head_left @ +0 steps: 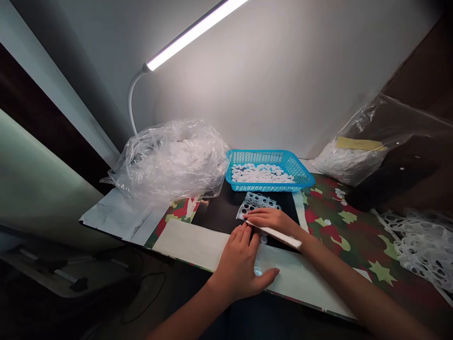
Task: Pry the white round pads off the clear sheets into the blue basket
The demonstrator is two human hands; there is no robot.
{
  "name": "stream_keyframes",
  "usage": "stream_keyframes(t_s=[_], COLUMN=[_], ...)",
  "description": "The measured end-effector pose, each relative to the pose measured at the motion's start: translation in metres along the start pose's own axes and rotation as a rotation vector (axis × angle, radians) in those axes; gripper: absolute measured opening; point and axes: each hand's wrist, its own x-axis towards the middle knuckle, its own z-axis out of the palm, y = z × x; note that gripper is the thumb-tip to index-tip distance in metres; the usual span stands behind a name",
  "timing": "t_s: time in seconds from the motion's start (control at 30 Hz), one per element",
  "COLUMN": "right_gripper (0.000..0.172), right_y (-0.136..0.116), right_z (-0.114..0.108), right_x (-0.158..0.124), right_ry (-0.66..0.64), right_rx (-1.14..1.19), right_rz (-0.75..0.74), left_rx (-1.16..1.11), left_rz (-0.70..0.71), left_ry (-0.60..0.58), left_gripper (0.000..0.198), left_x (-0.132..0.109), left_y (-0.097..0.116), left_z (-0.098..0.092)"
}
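Observation:
My right hand (274,221) is closed around a white flat strip (283,237), which slants from the fingertips back under the wrist. Its fingers reach over the near edge of a translucent sheet with round holes (260,200). Beside it, my left hand (242,259) rests with its fingers bent forward near the strip's tip and its thumb stretched out to the right. Nothing shows in the left hand, though its fingertips are partly hidden. Both hands are over a black mat (215,212) and a pale front strip of the table (191,243). A small round piece (264,239) lies between them.
Behind the mat stands a blue basket (304,178) holding many white discs. A clear bag of white pieces (177,156) sits left, another bag (354,163) right. Cut-out plastic webs (424,250) pile up on the right. A lit lamp (194,35) hangs above.

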Motion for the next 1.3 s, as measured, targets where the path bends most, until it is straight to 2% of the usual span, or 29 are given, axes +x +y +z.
stream_keyframes(t_s=[0.1, 0.2, 0.27, 0.4, 0.5, 0.6, 0.83, 1.1, 1.3], right_gripper=[0.023, 0.022, 0.024, 0.028, 0.025, 0.026, 0.032, 0.039, 0.036], right_y=[0.002, 0.003, 0.003, 0.003, 0.004, 0.003, -0.003, -0.001, -0.002], right_z=[0.008, 0.014, 0.014, 0.005, -0.004, -0.008, -0.001, -0.003, -0.005], right_x=[0.0, 0.002, 0.006, 0.015, 0.018, 0.014, 0.0, 0.0, -0.001], right_ry=[0.032, 0.051, 0.075, 0.209, 0.28, 0.24, 0.001, -0.032, -0.05], right_rx=[-0.145, -0.175, -0.123, 0.061, 0.166, 0.196, 0.126, 0.233, 0.265], right_rz=[-0.049, -0.018, 0.01, 0.14, 0.212, 0.225, 0.214, 0.289, 0.336], left_rx=[-0.017, -0.017, -0.016, 0.017, 0.032, 0.021, -0.021, -0.026, -0.033], left_rz=[0.005, 0.008, 0.018, 0.048, 0.047, 0.037, 0.011, 0.011, 0.016], left_ry=[-0.001, -0.002, -0.001, 0.001, -0.002, 0.012, 0.042, 0.025, 0.02], left_gripper=[0.063, 0.063, 0.064, 0.07, 0.071, 0.07, 0.061, 0.063, 0.063], left_x=[0.002, 0.003, 0.003, 0.003, 0.002, 0.002, 0.001, 0.001, 0.001], left_y=[0.0, 0.0, -0.001, -0.003, -0.004, -0.004, -0.004, -0.004, -0.004], left_z=[-0.005, -0.008, -0.008, -0.007, -0.006, -0.004, -0.003, -0.004, -0.004])
